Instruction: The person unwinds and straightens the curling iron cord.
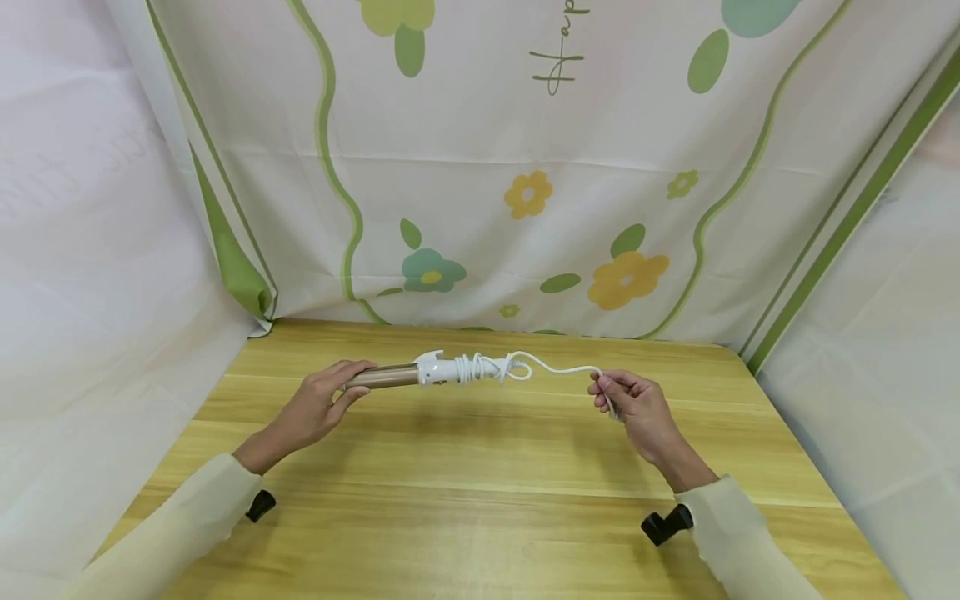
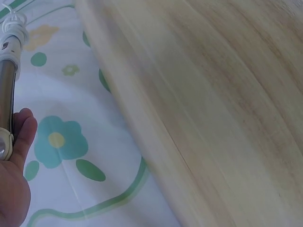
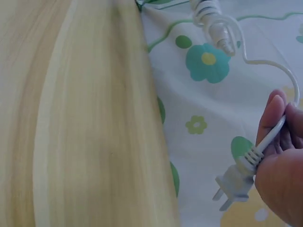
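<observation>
A curling iron (image 1: 386,377) with a gold-brown barrel and white handle is held level above the table. My left hand (image 1: 318,406) grips it by the barrel's end; the left wrist view shows the barrel (image 2: 6,92) between thumb and fingers, partly cut off by the frame. White cord (image 1: 471,367) is wound in several turns round the handle, and a free length runs to the right. My right hand (image 1: 636,410) pinches that cord near its end. Below those fingers, in the right wrist view, hangs a white two-pin plug (image 3: 235,182).
The wooden table (image 1: 465,517) lies beneath both hands. A white cloth printed with flowers (image 1: 450,183) stands behind it, and white cloth walls (image 1: 892,275) flank both sides. Black wrist mounts (image 1: 666,525) show under the sleeves.
</observation>
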Demonstrator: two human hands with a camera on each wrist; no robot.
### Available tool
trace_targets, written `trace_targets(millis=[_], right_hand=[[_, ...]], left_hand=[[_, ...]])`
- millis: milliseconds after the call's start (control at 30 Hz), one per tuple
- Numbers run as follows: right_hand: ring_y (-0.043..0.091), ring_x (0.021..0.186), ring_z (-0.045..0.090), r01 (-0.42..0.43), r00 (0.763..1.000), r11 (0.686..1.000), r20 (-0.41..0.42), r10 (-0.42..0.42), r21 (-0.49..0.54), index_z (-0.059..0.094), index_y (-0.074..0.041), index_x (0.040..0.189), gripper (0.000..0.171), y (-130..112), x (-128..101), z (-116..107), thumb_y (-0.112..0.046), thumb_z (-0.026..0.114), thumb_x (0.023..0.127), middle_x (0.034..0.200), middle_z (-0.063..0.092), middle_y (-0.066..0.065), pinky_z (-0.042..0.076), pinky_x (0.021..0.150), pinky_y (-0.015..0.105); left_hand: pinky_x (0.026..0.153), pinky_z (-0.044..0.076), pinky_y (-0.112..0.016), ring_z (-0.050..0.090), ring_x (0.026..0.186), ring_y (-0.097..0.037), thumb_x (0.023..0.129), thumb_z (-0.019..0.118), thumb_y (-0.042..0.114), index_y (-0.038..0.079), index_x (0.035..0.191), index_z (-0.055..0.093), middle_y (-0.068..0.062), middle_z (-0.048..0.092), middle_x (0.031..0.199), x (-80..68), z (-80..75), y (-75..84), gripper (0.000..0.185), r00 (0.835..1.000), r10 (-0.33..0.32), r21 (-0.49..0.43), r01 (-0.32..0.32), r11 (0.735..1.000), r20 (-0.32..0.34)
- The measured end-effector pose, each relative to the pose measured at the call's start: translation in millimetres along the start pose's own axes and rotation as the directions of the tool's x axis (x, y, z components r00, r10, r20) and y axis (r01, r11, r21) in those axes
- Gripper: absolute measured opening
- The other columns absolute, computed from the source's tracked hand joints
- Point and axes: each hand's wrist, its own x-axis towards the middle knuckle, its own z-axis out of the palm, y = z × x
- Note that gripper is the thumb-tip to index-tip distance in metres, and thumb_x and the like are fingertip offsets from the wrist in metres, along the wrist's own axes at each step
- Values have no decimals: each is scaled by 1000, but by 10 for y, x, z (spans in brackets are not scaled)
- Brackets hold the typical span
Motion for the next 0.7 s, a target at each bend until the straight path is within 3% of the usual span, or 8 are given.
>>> trace_targets(millis=[200,433,700], right_hand=[[4,77,65,25,988,999,155,-18,-44,69,-4,110,21,-100,-47,-45,-12,50,104,93,72,-2,54,70,18],[4,76,64,12,929,995,369,27,-104,70,-5,108,24,-145,-90,-137,-5,47,104,93,72,-2,53,67,18],[4,75,63,0,884,987,462,75,-158,71,-6,107,25,-177,-127,-229,-2,48,103,93,73,-2,53,66,19]], left_hand=[[64,50,-28,58,78,-7,89,69,0,6,124,62,-7,69,105,-9,-6,-36,37,999,-22,21,23,1000,-29],[63,48,-29,55,74,-8,90,68,0,6,123,63,-7,69,101,-4,-11,-60,34,997,-62,27,63,998,-54],[60,45,-26,52,70,-6,90,68,-1,4,124,63,-8,68,99,-3,-20,-75,35,995,-65,36,68,997,-73]])
